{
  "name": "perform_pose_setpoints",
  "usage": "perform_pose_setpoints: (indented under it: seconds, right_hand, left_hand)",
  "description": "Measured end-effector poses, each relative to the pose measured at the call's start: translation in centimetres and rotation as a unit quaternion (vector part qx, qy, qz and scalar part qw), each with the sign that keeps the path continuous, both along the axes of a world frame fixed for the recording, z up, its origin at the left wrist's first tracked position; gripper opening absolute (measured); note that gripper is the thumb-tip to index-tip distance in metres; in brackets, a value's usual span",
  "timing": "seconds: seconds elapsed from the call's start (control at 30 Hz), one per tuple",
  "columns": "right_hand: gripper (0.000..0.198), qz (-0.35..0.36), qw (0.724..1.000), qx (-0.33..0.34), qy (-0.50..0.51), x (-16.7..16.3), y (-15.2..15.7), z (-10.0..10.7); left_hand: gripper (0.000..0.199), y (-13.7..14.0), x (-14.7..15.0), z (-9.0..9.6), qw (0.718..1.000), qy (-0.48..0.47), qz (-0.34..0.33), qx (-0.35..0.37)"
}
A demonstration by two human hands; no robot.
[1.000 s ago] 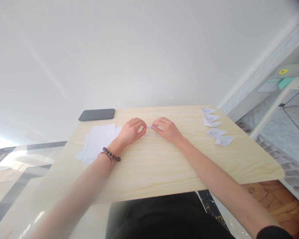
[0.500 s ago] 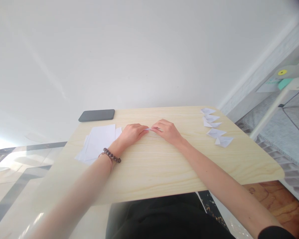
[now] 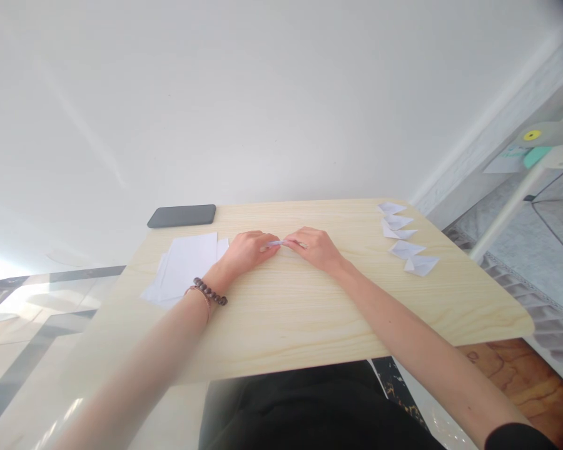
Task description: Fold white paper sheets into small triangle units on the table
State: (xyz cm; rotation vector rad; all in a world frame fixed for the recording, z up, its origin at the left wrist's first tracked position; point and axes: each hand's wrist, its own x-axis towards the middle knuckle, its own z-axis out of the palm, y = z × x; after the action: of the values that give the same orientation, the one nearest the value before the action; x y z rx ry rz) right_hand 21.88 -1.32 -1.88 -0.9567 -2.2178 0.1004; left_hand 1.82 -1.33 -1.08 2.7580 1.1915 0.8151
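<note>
- Here we saw the change at once: the left hand (image 3: pixel 252 251), arched over an open loop of thumb and finger a second before, had flattened, its thumb now close under the fingers.
- The right hand (image 3: pixel 316 247) had dipped a touch too, and the gap between the two sets of fingertips had narrowed.
- More of the paper (image 3: pixel 281 242) now showed along the left fingers than half a second before, so we judged that the grip had just been adjusted.
- For the folding, we took that as close work on a small piece, both hands sharing it; the exact crease we could not tell.
- Both hands were pinching, thumb against fingers, one at each end of the paper.
- And the paper itself? It was between the fingertips, over the middle of the surface (image 3: pixel 291 312); whether it touched the wood, we could not tell.
- It looked slim and white with a faint bluish tint, seen nearly edge-on, most of it hidden by fingers.
- Out on the right we counted five folded pieces (image 3: pixel 421 266) in a loose row, untouched.
- Beside the left wrist we had flat sheets (image 3: pixel 190 265), overlapping, with the phone (image 3: pixel 182 216) beyond them.
</note>
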Motion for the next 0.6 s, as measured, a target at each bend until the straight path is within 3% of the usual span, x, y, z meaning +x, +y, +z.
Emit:
perform_pose_setpoints:
  seconds: [0.3, 0.6]
  right_hand:
    - [0.026, 0.008, 0.999, -0.019, -0.032, 0.08, 0.37, 0.01]
    - [0.03, -0.061, 0.994, -0.085, 0.024, 0.16, 0.25, 0.44]
  left_hand:
    - [0.027, 0.3, 0.0, 0.08, 0.999, 0.038, -0.003, 0.008]
    - [0.028, 0.16, -0.38, 0.57, 0.989, -0.067, -0.014, -0.134]
